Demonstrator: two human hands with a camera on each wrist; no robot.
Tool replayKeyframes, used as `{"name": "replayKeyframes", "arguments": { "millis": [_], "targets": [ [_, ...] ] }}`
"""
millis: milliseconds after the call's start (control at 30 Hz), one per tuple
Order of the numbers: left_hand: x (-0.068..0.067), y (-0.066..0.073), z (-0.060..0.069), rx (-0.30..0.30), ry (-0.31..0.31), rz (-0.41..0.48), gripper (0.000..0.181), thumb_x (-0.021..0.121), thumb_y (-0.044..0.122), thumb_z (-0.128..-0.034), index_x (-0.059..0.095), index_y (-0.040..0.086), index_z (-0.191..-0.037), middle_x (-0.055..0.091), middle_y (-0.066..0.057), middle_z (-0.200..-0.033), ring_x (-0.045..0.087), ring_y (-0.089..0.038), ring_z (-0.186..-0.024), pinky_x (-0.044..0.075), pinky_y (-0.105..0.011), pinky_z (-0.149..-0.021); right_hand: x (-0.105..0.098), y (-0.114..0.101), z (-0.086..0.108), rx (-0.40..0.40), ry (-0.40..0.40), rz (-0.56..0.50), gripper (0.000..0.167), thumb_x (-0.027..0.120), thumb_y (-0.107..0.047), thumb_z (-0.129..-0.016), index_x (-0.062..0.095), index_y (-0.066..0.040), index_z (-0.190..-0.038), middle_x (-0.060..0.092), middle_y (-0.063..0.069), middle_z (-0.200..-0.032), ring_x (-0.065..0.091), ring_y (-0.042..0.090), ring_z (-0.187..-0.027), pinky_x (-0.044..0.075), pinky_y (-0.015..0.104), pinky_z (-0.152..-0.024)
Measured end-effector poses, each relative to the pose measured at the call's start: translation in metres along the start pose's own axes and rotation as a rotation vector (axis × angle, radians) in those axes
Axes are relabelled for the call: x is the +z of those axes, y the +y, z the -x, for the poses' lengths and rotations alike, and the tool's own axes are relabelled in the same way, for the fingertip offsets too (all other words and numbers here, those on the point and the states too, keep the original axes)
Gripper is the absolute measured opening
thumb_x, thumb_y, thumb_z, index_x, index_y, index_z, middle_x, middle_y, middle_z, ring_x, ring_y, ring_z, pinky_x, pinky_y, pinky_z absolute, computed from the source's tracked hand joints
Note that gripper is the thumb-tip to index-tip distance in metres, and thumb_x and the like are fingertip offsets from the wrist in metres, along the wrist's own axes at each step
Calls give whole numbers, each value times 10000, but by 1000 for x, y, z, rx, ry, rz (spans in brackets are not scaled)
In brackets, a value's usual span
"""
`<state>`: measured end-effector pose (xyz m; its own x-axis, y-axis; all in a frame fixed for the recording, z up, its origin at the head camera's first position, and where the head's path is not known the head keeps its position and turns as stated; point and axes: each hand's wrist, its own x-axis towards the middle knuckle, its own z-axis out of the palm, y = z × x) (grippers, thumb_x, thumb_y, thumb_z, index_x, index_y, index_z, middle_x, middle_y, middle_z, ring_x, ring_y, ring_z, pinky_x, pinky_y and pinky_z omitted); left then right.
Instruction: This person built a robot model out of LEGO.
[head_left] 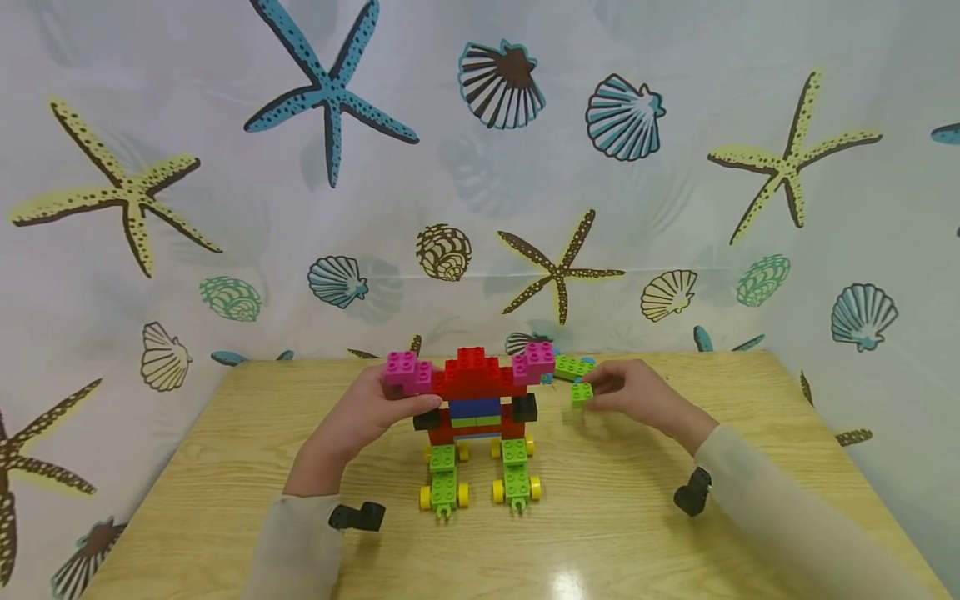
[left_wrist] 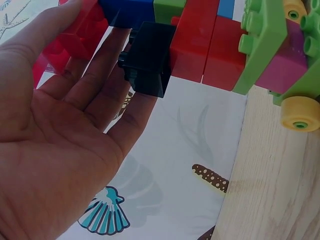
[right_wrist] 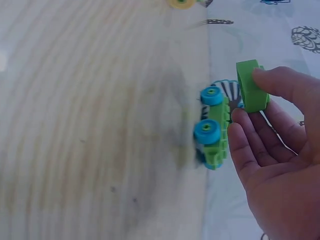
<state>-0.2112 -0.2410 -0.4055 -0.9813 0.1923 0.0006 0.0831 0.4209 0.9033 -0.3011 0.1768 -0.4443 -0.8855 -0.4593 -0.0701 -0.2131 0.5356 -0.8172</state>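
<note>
A figure of toy building bricks stands upright on the table, its red top flanked by pink bricks and its body blue, green and red. It rests on two green wheeled bases with yellow wheels. My left hand holds its left side, thumb in front and fingers behind, near a black brick in the left wrist view. Right of the figure, my right hand pinches a small green brick between thumb and fingers, above the table.
A green wheeled base with blue wheels lies near the table's back edge, partly behind the figure in the head view. A white curtain with starfish and shells hangs behind the wooden table.
</note>
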Motion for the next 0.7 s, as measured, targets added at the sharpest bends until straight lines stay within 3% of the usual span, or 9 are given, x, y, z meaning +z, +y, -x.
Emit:
{"name": "replayKeyframes", "arguments": {
  "millis": [400, 600, 700],
  "targets": [
    [0, 1, 1, -11, 8, -9, 597, 867, 327, -1000, 635, 80, -1491, 713, -176, -1502, 682, -385, -1380, 614, -514, -1145, -30, -34, 10, -43, 30, -8, 432, 801, -218, -1049, 719, -40, -1434, 755, 179, -1365, 723, 251, -1186, 635, 448, -1037],
    [0, 1, 0, -14, 11, -11, 590, 867, 328, -1001, 638, 80, -1484, 714, -177, -1498, 682, -385, -1378, 617, -510, -1141, -42, -54, 14, -72, 52, 0, 427, 804, -228, -1049, 722, -66, -1435, 761, 158, -1367, 724, 253, -1190, 629, 403, -1022],
    [-1, 1, 0, -11, 9, -5, 574, 863, 316, -1005, 643, 75, -1477, 717, -180, -1490, 687, -380, -1366, 621, -498, -1134, -47, -68, 16, -81, 63, -1, 428, 808, -236, -1048, 724, -77, -1436, 762, 153, -1368, 722, 267, -1204, 623, 451, -1054]
  ]
}}
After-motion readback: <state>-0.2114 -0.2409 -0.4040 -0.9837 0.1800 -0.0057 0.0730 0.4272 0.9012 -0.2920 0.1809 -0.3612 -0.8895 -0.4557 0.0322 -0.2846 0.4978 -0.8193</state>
